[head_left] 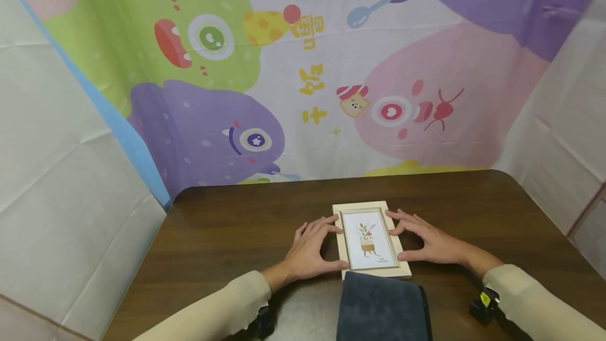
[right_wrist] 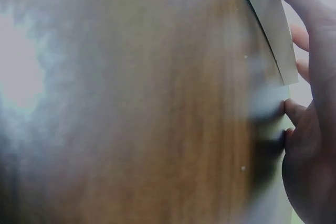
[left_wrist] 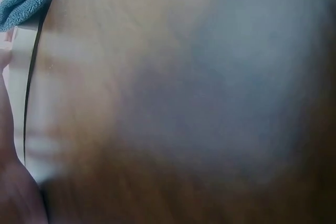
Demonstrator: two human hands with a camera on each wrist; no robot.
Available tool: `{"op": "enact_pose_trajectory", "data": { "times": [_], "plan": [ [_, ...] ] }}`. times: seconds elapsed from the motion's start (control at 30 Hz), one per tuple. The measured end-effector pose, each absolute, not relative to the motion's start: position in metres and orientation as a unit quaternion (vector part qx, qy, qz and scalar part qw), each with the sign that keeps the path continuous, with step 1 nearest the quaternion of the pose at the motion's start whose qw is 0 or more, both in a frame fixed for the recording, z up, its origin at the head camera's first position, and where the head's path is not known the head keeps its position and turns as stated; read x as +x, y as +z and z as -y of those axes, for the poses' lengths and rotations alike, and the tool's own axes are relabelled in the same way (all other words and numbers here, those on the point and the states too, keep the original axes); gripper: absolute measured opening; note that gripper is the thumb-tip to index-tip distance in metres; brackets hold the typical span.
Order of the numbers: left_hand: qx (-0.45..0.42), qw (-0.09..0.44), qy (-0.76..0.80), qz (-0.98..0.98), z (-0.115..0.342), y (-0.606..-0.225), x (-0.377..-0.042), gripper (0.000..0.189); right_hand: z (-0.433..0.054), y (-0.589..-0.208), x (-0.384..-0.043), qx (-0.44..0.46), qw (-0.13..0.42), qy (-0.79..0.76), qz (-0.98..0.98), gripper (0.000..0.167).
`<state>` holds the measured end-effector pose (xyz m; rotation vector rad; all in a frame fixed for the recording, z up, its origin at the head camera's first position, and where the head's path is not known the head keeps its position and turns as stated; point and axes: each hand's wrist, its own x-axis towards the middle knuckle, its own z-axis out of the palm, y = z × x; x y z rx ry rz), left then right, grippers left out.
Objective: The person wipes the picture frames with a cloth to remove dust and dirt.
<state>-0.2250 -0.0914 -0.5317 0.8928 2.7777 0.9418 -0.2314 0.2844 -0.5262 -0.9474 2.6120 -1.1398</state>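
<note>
A picture frame (head_left: 361, 206) with a pale border lies face up on the table, around a print of a potted plant (head_left: 367, 241). My left hand (head_left: 310, 251) touches its left edge, fingertips toward the top and thumb near the bottom corner. Along the opposite edge, my right hand (head_left: 433, 241) rests its fingertips and thumb. The right wrist view shows the frame's side (right_wrist: 268, 19) beside that hand (right_wrist: 315, 129). A folded dark blue-grey towel (head_left: 383, 307) sits just below the frame, overlapping its lower edge in the head view.
The dark brown wooden table (head_left: 227, 230) has rounded far corners. Behind it hangs a curtain (head_left: 326, 146) printed with cartoon creatures, and pale fabric (head_left: 71, 172) hangs at both sides. Black wrist devices (head_left: 484, 305) sit below the sleeves.
</note>
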Motion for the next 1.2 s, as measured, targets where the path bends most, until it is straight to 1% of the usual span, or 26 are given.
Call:
{"op": "enact_pose_trajectory", "data": {
  "times": [0.27, 0.53, 0.77, 0.97, 1.2],
  "plan": [
    [0.293, 0.037, 0.310, -0.904, 0.0910, -0.5313, -0.2251, 0.075, -0.2837, -0.5226, -0.2302, -0.313, 0.069, -0.366, -0.874, 0.038],
    [0.306, 0.012, 0.317, -0.898, 0.0904, -0.5353, -0.2275, 0.070, -0.2829, -0.5195, -0.2307, -0.310, 0.071, -0.365, -0.875, 0.044],
    [0.298, 0.029, 0.316, -0.900, 0.0918, -0.5328, -0.2274, 0.068, -0.2829, -0.5216, -0.2322, -0.311, 0.069, -0.362, -0.876, 0.046],
    [0.301, 0.026, 0.322, -0.897, 0.0926, -0.5331, -0.2280, 0.064, -0.2830, -0.5240, -0.2353, -0.313, 0.072, -0.362, -0.875, 0.047],
    [0.303, 0.030, 0.322, -0.896, 0.0931, -0.5314, -0.2269, 0.063, -0.2828, -0.5222, -0.2360, -0.312, 0.088, -0.357, -0.876, 0.048]
  ]
}}
